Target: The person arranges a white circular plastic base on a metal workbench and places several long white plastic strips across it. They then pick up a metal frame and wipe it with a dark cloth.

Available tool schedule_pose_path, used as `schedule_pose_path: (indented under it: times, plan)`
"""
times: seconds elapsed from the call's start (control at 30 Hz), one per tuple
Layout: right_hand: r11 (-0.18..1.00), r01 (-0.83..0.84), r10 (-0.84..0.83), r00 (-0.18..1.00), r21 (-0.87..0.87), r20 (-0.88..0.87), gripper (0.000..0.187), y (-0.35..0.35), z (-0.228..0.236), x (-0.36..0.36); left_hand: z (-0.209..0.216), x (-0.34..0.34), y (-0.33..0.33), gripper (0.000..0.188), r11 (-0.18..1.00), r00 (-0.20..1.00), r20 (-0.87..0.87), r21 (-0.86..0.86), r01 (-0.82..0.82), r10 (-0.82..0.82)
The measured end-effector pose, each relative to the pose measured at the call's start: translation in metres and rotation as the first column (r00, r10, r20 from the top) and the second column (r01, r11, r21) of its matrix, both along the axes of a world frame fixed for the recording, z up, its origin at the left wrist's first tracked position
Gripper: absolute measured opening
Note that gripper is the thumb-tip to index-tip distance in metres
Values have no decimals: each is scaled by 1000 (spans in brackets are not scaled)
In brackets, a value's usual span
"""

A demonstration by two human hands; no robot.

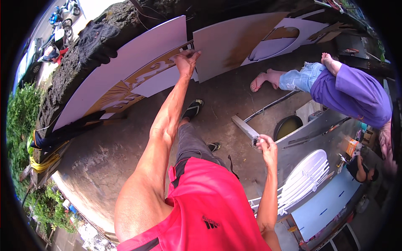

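My left hand [187, 62] reaches forward to the edges of two large boards leaning on a stone wall. Its fingers are bent together at the right edge of the white panel with brown cut-out shapes [146, 39]; what they grip is hard to make out. Right beside it stands a plain pale board [222, 44]. My right hand [267, 149] is off to the right with its fingertips drawn together. Close by its fingertips is the dark end of a grey bar [245, 126]; whether they touch it or hold something small is unclear.
A person in a purple shirt [351, 94] lies or leans at the right, bare feet toward the boards. Nearby are a round dark basin [288, 126], a white slatted oval piece [305, 180] and a pale blue table [324, 213]. Another person [361, 169] is behind it.
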State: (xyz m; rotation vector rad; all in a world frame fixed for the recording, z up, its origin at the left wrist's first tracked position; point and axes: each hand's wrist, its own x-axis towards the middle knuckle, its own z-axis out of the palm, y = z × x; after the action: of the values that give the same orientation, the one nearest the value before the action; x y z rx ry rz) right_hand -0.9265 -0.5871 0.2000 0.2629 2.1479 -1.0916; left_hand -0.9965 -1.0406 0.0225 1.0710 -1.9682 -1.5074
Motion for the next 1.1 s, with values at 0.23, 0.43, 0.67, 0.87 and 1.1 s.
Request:
schedule_pose_path:
  times: [0.23,0.43,0.67,0.87,1.1]
  plan:
    - [885,50,-113,988,-464,-108,71,-152,48,-135,34,40,55,15,999,998,-53,16,39,-38]
    - [804,214,-242,970,-554,24,86,-209,44,-161,39,61,77,13,987,985,-45,-12,163,-164]
    - [897,190,-245,965,-399,-91,58,-224,27,-154,38,66,49,16,742,756,-102,147,654,-646]
    - [940,228,-288,929,-255,-232,57,-208,7,-137,-39,1,3,37,495,623,-82,530,689,-778]
    - [979,204,-192,894,-15,-406,54,-198,5,-121,-199,-175,17,57,839,800,306,367,401,-516]
